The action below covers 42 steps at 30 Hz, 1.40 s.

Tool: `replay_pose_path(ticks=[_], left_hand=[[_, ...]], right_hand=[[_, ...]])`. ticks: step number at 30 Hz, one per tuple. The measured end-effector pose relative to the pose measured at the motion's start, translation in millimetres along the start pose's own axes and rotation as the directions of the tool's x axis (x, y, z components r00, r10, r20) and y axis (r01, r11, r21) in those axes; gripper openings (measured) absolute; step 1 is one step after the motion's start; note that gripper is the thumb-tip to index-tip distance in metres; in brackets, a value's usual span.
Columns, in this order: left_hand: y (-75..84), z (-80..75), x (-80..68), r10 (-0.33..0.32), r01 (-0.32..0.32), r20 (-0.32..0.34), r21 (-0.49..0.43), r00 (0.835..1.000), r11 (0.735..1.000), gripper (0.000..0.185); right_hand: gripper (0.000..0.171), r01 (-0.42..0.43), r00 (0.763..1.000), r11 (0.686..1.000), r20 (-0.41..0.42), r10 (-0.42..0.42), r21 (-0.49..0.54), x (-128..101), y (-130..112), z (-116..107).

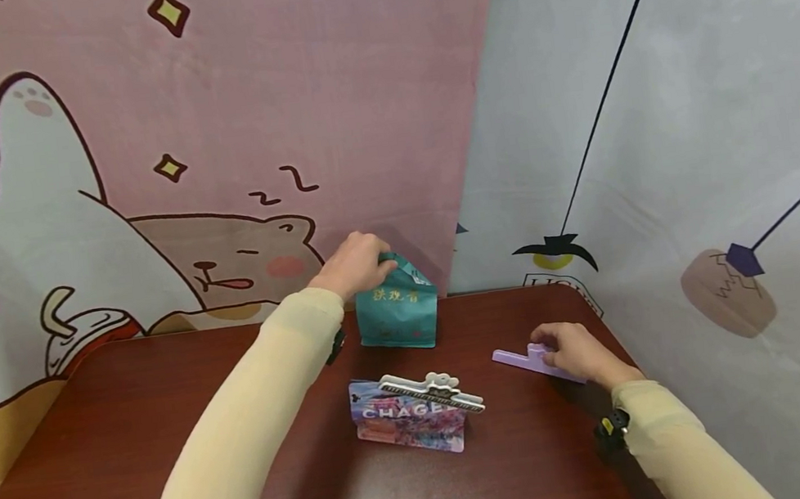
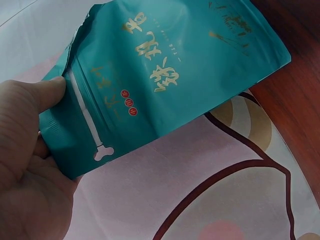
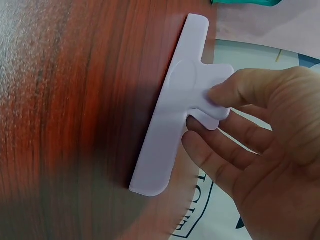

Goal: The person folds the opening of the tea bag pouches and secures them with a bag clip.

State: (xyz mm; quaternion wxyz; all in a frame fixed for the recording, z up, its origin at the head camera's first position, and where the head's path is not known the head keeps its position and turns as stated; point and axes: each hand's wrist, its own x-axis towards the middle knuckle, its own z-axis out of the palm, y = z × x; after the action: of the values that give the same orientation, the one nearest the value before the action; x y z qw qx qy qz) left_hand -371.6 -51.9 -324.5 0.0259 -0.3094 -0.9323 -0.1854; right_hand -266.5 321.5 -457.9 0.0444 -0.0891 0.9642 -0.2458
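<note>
The left hand (image 2: pixel 25 165) pinches the top edge of a teal foil stand-up pouch with gold lettering (image 2: pixel 165 75), thumb flat beside its white zip strip; the left wrist view alone shows that strip, a torn corner above it and the pouch's smooth, faintly creased film, while the head view shows the pouch (image 1: pixel 398 309) standing upright at the far edge of the dark red-brown wooden table (image 1: pixel 97 449), just in front of the cartoon-printed wall cloth (image 1: pixel 210 139); there the left hand (image 1: pixel 356 264) curls over the pouch's top, the arm in a cream sleeve stretched forward across the table. The right hand (image 3: pixel 260 145) grips the lever tab of a long, pale lilac plastic bag clip (image 3: pixel 172 120), thumb on top and fingers (image 3: pixel 210 155) curled beneath; the right wrist view shows the clip's rounded ends and matte surface lying along the wood grain, which the head view renders only as a small purple bar (image 1: pixel 524 360) near the table's right edge under the right hand (image 1: pixel 576 351), wrist bent inward. Between the arms stands a multicoloured printed pouch (image 1: pixel 413 425), closed along its top by a white clip (image 1: pixel 431 390) with a bumpy handle.
</note>
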Motion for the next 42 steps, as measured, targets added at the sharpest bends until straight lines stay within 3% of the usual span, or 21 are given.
replay_pose_path(ticks=[15,30,42], left_hand=[[1.2,-1.4,-0.4,-0.007,0.007,-0.003,-0.012,1.000,1.000,0.038],[0.9,-0.2,0.3,-0.010,0.010,0.000,0.006,1.000,1.000,0.030],[2.1,-1.3,0.0,-0.010,0.010,0.006,0.024,1.000,1.000,0.024]], right_hand=[[0.025,0.019,1.000,0.999,-0.005,-0.019,-0.034,5.0,-7.4,-0.4],[0.025,0.170,0.981,0.984,-0.082,-0.173,-0.045,7.8,-19.9,-3.0],[0.023,0.148,0.982,0.989,-0.115,-0.148,-0.005,8.0,-27.8,-2.2]])
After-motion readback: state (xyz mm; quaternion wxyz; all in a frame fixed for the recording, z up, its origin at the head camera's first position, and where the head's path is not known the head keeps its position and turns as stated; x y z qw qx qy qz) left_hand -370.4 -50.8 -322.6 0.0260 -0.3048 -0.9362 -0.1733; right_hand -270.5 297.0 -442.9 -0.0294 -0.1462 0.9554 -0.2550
